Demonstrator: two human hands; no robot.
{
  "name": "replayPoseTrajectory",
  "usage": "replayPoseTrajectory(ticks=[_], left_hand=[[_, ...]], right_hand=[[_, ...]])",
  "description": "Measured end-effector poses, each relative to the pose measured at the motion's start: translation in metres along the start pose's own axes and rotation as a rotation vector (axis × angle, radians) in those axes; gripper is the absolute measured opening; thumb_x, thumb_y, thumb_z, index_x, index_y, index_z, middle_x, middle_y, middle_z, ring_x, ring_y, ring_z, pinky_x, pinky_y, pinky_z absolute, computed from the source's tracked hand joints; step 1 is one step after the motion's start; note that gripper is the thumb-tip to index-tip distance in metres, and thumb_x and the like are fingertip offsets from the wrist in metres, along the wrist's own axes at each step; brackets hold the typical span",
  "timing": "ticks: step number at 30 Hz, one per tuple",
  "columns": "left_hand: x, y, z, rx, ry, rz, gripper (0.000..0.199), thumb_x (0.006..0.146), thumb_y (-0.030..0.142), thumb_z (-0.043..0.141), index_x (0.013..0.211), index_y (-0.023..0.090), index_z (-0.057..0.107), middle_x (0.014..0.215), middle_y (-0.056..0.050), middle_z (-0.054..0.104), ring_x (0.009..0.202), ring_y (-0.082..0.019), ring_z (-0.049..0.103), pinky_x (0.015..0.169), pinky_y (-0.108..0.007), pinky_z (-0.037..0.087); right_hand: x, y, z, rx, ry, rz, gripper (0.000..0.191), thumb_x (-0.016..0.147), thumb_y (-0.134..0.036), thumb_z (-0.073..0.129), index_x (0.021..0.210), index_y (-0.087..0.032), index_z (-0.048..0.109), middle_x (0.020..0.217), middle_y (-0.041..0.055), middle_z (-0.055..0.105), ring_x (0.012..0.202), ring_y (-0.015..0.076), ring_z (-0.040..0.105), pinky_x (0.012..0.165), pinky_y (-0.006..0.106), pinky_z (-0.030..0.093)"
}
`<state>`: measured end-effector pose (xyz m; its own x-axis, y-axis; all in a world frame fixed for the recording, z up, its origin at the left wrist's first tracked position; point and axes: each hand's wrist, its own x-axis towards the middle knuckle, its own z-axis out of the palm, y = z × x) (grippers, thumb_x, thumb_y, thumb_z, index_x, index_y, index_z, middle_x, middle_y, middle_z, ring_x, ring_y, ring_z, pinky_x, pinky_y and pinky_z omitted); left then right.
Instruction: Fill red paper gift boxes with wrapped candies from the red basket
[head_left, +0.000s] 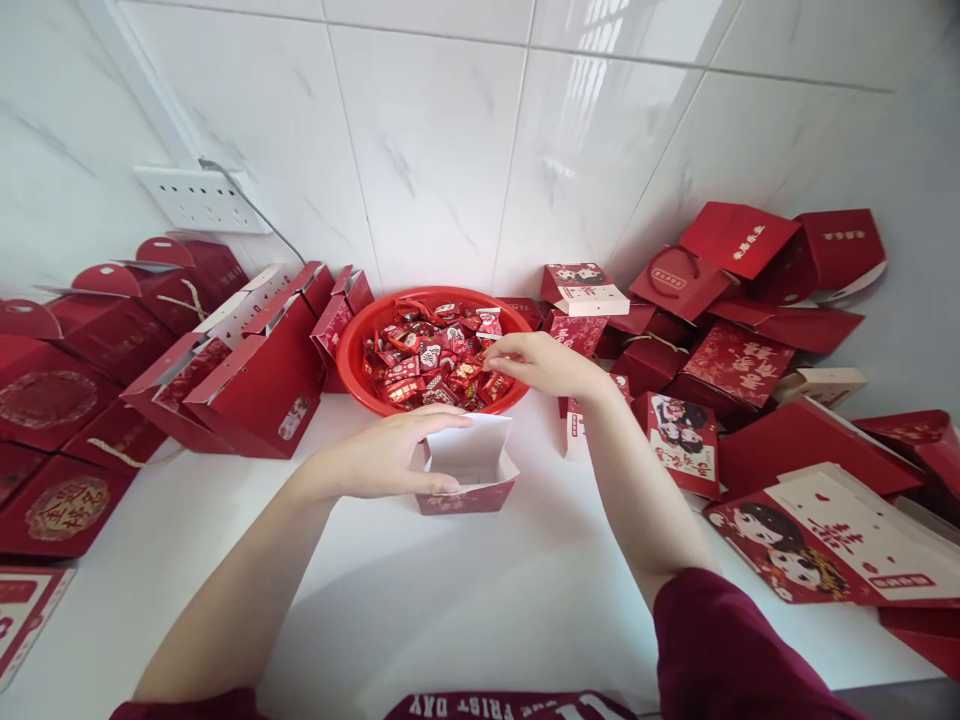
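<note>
A small red box [466, 499] with a white inside stands open at the top on the white table. My left hand [386, 455] grips its left side, thumb at the near edge and fingers at the far edge. Behind the box is a round red basket [351, 350] full of red-wrapped candies [431, 357]. Over the basket's right part, my right hand [541, 362] has its fingers bent down at the candies, thumb and fingertips close together; whether a candy is between them is too small to tell.
Closed red boxes [71, 505] and open red boxes [259, 385] line the left side. A heap of red boxes and bags [739, 365] covers the right side. Behind stands a tiled wall [427, 150] with a socket strip [199, 198] and cable.
</note>
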<state>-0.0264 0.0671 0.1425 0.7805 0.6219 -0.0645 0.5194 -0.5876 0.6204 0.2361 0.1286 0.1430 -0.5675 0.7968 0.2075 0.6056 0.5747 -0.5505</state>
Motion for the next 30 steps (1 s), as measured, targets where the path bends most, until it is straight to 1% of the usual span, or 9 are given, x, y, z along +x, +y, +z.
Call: replayPoseTrajectory(ticks=[3, 6, 8, 11, 14, 17, 23, 27, 30], left_hand=[[0.001, 0.0, 0.0, -0.016, 0.014, 0.015, 0.067, 0.084, 0.052, 0.07, 0.143, 0.03, 0.048, 0.15, -0.007, 0.048, 0.136, -0.028, 0.048, 0.103, -0.036, 0.048], [0.001, 0.0, 0.001, -0.009, -0.001, 0.008, 0.067, 0.083, 0.049, 0.071, 0.144, 0.031, 0.048, 0.151, -0.005, 0.046, 0.137, -0.027, 0.047, 0.107, -0.036, 0.046], [0.0, -0.001, 0.001, -0.011, -0.014, -0.019, 0.068, 0.083, 0.047, 0.071, 0.145, 0.032, 0.046, 0.153, -0.004, 0.044, 0.138, -0.027, 0.045, 0.11, -0.037, 0.043], [-0.001, -0.002, 0.001, -0.036, -0.027, -0.069, 0.071, 0.082, 0.049, 0.072, 0.146, 0.034, 0.044, 0.155, -0.002, 0.041, 0.139, -0.027, 0.044, 0.111, -0.037, 0.042], [0.0, -0.003, 0.0, -0.071, -0.044, -0.1, 0.073, 0.081, 0.053, 0.072, 0.146, 0.035, 0.044, 0.155, 0.0, 0.041, 0.14, -0.027, 0.043, 0.111, -0.035, 0.042], [0.001, -0.003, -0.001, -0.078, -0.05, -0.112, 0.075, 0.079, 0.056, 0.073, 0.146, 0.035, 0.045, 0.155, 0.0, 0.041, 0.141, -0.028, 0.041, 0.111, -0.034, 0.04], [0.003, -0.003, 0.0, -0.079, -0.047, -0.098, 0.071, 0.08, 0.055, 0.072, 0.144, 0.034, 0.048, 0.153, 0.0, 0.044, 0.138, -0.029, 0.045, 0.111, -0.035, 0.041], [0.005, -0.004, 0.001, -0.087, -0.036, -0.09, 0.072, 0.08, 0.058, 0.071, 0.144, 0.034, 0.049, 0.151, -0.002, 0.046, 0.137, -0.03, 0.045, 0.11, -0.036, 0.041], [0.007, -0.004, 0.001, -0.089, -0.046, -0.085, 0.07, 0.081, 0.056, 0.071, 0.144, 0.033, 0.049, 0.148, -0.003, 0.05, 0.134, -0.029, 0.049, 0.108, -0.036, 0.042]], right_hand=[[0.033, 0.023, 0.015, -0.108, -0.104, 0.087, 0.018, 0.091, -0.014, 0.056, 0.102, -0.014, 0.07, 0.105, 0.0084, 0.074, 0.097, 0.0193, 0.068, 0.091, 0.032, 0.049], [0.056, 0.037, 0.037, -0.113, -0.15, 0.09, 0.035, 0.079, -0.009, 0.07, 0.113, -0.015, 0.067, 0.116, 0.0101, 0.072, 0.105, 0.0213, 0.066, 0.093, 0.031, 0.048], [0.064, 0.041, 0.05, -0.103, -0.16, 0.094, 0.046, 0.073, -0.007, 0.075, 0.117, -0.017, 0.066, 0.118, 0.0102, 0.071, 0.105, 0.0223, 0.066, 0.092, 0.03, 0.048], [0.067, 0.045, 0.059, -0.074, -0.134, 0.09, 0.039, 0.075, -0.007, 0.073, 0.113, -0.017, 0.067, 0.114, 0.0101, 0.072, 0.102, 0.0221, 0.067, 0.091, 0.031, 0.048], [0.06, 0.045, 0.055, -0.032, -0.034, 0.089, 0.022, 0.087, -0.017, 0.065, 0.108, -0.013, 0.066, 0.107, 0.0119, 0.071, 0.096, 0.0225, 0.066, 0.088, 0.034, 0.049], [0.044, 0.038, 0.044, 0.068, 0.034, 0.08, 0.024, 0.093, -0.032, 0.058, 0.106, -0.013, 0.065, 0.095, 0.0087, 0.072, 0.084, 0.0203, 0.067, 0.078, 0.033, 0.052], [0.002, 0.006, 0.025, 0.784, -0.056, -0.038, 0.028, 0.085, -0.036, 0.07, 0.105, -0.017, 0.069, 0.097, 0.0042, 0.073, 0.089, 0.0186, 0.068, 0.084, 0.033, 0.055], [-0.025, -0.014, 0.013, 0.802, -0.042, -0.008, 0.025, 0.084, -0.034, 0.073, 0.103, -0.017, 0.07, 0.089, 0.0026, 0.073, 0.081, 0.0166, 0.068, 0.077, 0.03, 0.056], [-0.038, -0.029, 0.004, 0.677, -0.108, -0.049, 0.02, 0.087, -0.035, 0.07, 0.094, -0.016, 0.069, 0.085, 0.0031, 0.072, 0.077, 0.0152, 0.067, 0.069, 0.025, 0.053]])
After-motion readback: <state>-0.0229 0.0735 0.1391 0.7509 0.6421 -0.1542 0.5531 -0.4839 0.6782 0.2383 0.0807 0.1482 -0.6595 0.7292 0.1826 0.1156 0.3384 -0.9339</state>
